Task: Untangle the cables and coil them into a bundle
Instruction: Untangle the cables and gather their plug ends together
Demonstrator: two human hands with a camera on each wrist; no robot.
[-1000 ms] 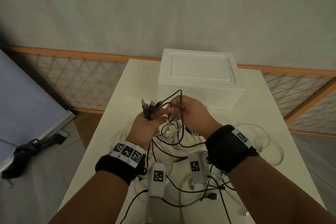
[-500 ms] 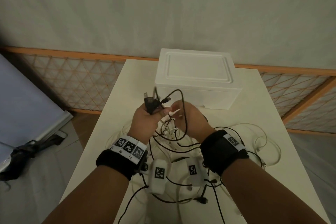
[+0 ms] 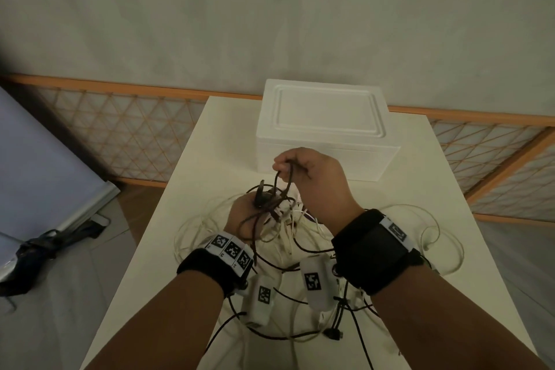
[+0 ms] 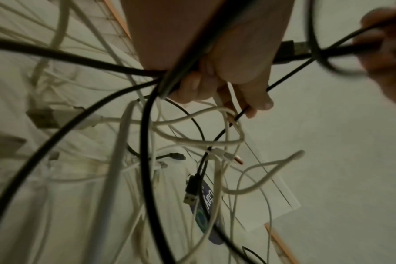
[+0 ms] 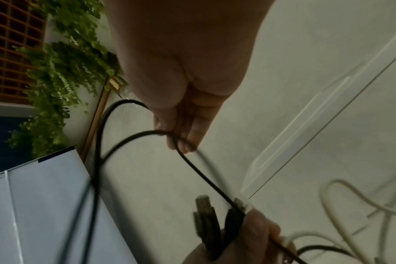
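Cables [image 3: 300, 252], black and white, lie in a loose tangle on the white table [image 3: 210, 141], and several strands are lifted off it by both hands.

The left hand [image 3: 243, 216] is closed round a bunch of black cables [image 4: 176, 78] with their plugs [image 5: 207, 219] sticking up past the thumb; in the left wrist view its fingers [image 4: 258, 100] are curled tight on the strands, with a thin black lead and a white one slipping out between the fingertips. At least two dark plugs show in that grip from the right wrist view.

The right hand [image 3: 315, 177] is raised above the left one, just in front of the white foam box [image 3: 324, 129]. Its fingers [image 5: 188, 137] are narrowed to a pinch on one black cable loop [image 5: 133, 135], which runs down to the bunch in the other hand.

How many cables there are in all cannot be told, since they cross too much. One loose black plug [image 3: 333, 334] lies at the near edge of the heap, and a single foam box stands at the far end of the table. Each wrist carries one black band with white marker tags.
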